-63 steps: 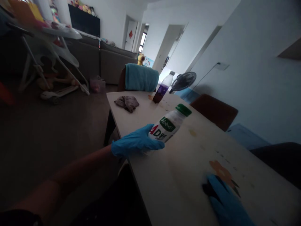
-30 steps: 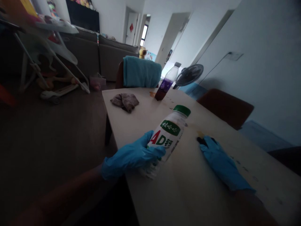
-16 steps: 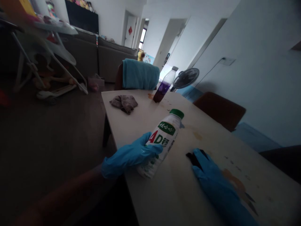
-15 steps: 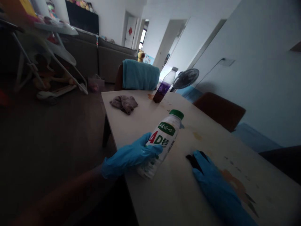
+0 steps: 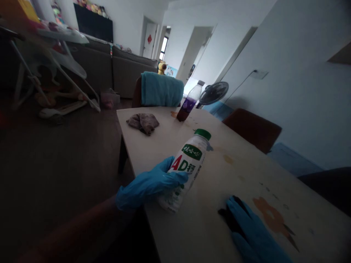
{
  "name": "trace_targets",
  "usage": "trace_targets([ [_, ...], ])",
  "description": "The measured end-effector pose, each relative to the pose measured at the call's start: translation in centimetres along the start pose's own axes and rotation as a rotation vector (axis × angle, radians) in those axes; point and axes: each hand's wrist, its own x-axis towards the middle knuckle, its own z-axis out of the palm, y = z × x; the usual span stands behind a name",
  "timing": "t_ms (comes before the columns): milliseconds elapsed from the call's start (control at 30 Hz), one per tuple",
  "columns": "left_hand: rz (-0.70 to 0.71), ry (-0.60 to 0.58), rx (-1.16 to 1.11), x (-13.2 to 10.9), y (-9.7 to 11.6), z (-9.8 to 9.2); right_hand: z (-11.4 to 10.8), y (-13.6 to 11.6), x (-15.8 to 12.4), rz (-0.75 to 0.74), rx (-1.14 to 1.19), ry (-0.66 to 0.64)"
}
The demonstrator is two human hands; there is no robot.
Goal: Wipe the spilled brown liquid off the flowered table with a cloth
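My left hand (image 5: 156,182), in a blue glove, is wrapped round the lower half of a white drink bottle (image 5: 193,157) with a green cap and red and green lettering. The bottle leans to the right over the table's near left edge. On the tabletop (image 5: 203,226) lies my right hand (image 5: 248,223), also gloved in blue, pressing down on a black cloth (image 5: 229,219). Parts of this cloth stick out to the left and between the fingers; the rest is hidden beneath the hand.
A crumpled brown rag (image 5: 144,123) lies at the table's far left corner. Farther right stands a bottle of purple drink (image 5: 188,104). Behind the table are a chair draped with a turquoise towel (image 5: 161,88), a fan (image 5: 214,93) and a brown chair (image 5: 252,128).
My right hand has slid toward me across the table with the black cloth, uncovering more of the orange flower print. My left hand keeps its hold on the bottle, nearly unmoved.
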Motion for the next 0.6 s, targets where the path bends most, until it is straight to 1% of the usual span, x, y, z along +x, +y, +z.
trace_targets([
  [67,-0.070,-0.030,-0.159,-0.2,0.2,-0.1,-0.1,0.3,-0.1,-0.021,-0.019,-0.019],
  [100,-0.081,-0.043,-0.221,-0.2,0.2,-0.2,-0.2,0.4,0.1,-0.037,-0.034,-0.039],
  [200,-0.064,-0.086,-0.314,-0.3,-0.2,-0.6,-0.4,-0.2,1.3,-0.056,-0.070,-0.074],
  [233,-0.052,-0.104,-0.335,-0.2,-0.3,-0.7,-0.4,-0.6,2.0,-0.041,-0.071,-0.058],
  [267,-0.038,-0.125,-0.359,-0.1,-0.4,-0.8,-0.3,-1.2,2.9,-0.024,-0.068,-0.030],
  [300,-0.024,-0.144,-0.379,0.0,-0.4,-0.9,-0.3,-1.8,4.0,-0.019,-0.062,-0.034],
  [367,-0.014,-0.169,-0.396,0.2,-0.3,-0.9,-0.3,-2.8,6.6,0.000,-0.054,-0.073],
  [433,-0.044,-0.187,-0.385,0.3,0.1,-0.9,-0.5,-3.5,9.4,0.036,-0.059,-0.126],
  [533,-0.104,-0.207,-0.358,0.0,0.5,-0.8,-1.0,-3.3,13.0,0.109,-0.066,-0.153],
  [600,-0.129,-0.203,-0.361,-0.1,0.6,-0.9,-1.4,-2.6,14.7,0.164,-0.067,-0.152],
])
